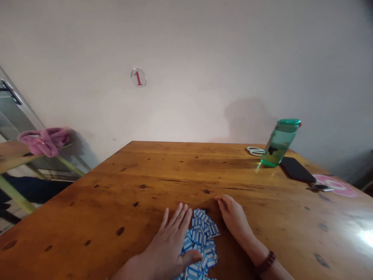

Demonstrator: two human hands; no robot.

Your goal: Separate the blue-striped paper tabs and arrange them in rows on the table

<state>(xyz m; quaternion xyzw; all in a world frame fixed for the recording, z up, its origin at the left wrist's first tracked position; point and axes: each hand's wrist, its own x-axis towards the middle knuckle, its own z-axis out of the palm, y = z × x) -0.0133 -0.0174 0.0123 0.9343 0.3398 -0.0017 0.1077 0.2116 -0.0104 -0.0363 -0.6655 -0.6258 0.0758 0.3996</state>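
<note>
A heap of small blue-and-white printed paper pieces [201,237] lies on the wooden table, close to me. My left hand [171,237] is spread flat over the heap's left side, fingers apart and pointing away from me, and it covers part of the pieces. To the right of the heap, my right hand [231,212] rests on the table with its fingers curled and pressed together. Nothing shows between those fingers, though their undersides are hidden. A dark red bracelet [265,262] circles the right wrist.
A tilted-looking green bottle [279,144] stands at the back right, with a white cable [255,151] behind it. Beside it lie a black phone [297,170] and a pink round disc [339,186]. Pink cloth [46,140] sits on another surface at left. A wall closes the far side.
</note>
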